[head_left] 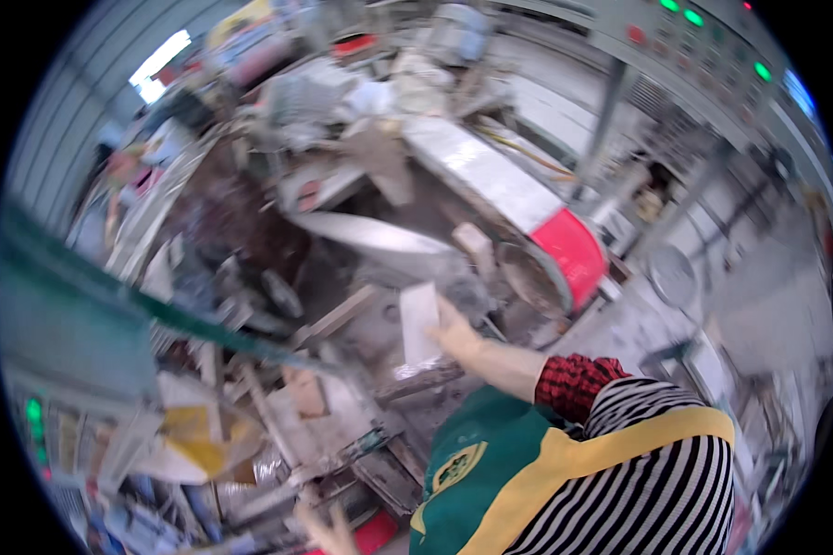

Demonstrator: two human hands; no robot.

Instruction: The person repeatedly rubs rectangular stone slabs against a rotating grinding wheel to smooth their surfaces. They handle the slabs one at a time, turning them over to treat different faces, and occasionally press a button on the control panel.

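My right hand (459, 335) is closed on the right edge of a flat white rectangular piece (419, 324), which stands nearly upright. The piece is over a dusty grey work surface (379, 326), and I cannot tell whether it touches it. Its material is not clear. Just beyond it a pale, curved, shiny band (375, 231) runs to a blurred rounded part. At the lower edge my left hand (327, 530) appears with fingers apart and nothing visible in them, beside a red object (372, 534). Motion blurs this hand.
A long white housing with a red rounded end (569, 254) lies right of the work surface. A green bar (204, 324) crosses at left. Wooden pieces (342, 313) lie nearby. A control panel with lit buttons (694, 46) is at upper right. Dusty clutter fills the back.
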